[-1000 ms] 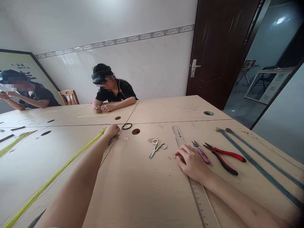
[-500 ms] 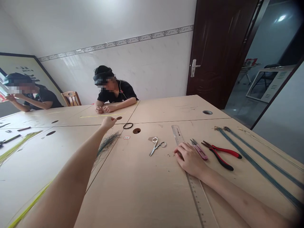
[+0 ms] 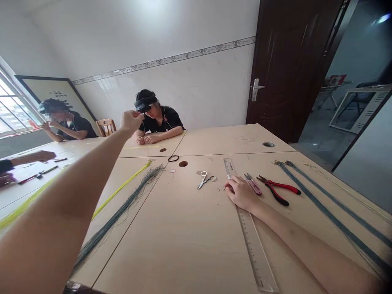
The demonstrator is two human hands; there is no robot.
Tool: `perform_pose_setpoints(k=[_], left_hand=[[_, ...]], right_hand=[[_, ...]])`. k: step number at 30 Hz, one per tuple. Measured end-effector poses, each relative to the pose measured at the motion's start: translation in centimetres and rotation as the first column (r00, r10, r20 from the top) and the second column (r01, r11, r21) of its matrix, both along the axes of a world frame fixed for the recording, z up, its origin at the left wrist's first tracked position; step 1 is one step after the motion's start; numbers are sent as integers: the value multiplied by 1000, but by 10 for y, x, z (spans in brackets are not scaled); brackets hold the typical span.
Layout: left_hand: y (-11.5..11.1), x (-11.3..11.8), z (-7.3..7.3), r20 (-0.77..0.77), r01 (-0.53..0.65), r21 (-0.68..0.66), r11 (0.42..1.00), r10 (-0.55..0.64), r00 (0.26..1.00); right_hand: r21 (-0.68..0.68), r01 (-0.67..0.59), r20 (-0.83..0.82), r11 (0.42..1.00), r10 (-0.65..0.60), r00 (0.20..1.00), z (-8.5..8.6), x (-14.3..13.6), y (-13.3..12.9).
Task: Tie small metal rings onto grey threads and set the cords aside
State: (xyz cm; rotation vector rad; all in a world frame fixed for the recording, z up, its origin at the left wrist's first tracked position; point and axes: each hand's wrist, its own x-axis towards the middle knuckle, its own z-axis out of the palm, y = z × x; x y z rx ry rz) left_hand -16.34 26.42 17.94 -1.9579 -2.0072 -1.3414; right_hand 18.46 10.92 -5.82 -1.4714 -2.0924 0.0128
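My left hand [image 3: 132, 121] is raised over the table with its fingertips pinched together; what they hold, if anything, is too fine to make out. Under that arm lie a yellow bundle of threads [image 3: 130, 179] and a grey-green bundle of threads [image 3: 122, 211]. My right hand [image 3: 240, 190] rests across a clear ruler [image 3: 249, 237], fingers bent over it and closed. Just right of these fingers lie pink thread snips [image 3: 253, 184], then red-and-black pliers [image 3: 277, 191]. Small silver scissors [image 3: 206, 179] lie open to the left of the ruler.
A black ring-shaped band [image 3: 173, 158] lies near a round hole [image 3: 183, 164] in the table. Long blue-green strands [image 3: 321, 208] stretch along the right side. Two people sit across the table, and another person's hand [image 3: 39, 157] reaches in at far left.
My left hand has risen from near the tabletop, still pinched, uncovering the thread bundles. The view has shifted left. My right hand stays on the ruler.
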Motion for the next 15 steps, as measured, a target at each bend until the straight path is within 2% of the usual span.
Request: perform_pose_setpoints(k=[5,10,13,15], left_hand=[[-39,13,53,52,-4,233,973,-8,999],[-76,21,106,40,33,463,886,-59,997],[-105,32,138,-1,99,558,824,-118,993],[-126,40,160,-8,139,561,816,-162,987]], right_hand=[[4,0,24,1000,0,1000,-2,2,2],[14,-4,45,1000,3,999,-6,3,5],[16,-1,53,1000,0,999,-7,3,7],[16,0,55,1000,-1,998,-8,4,7]])
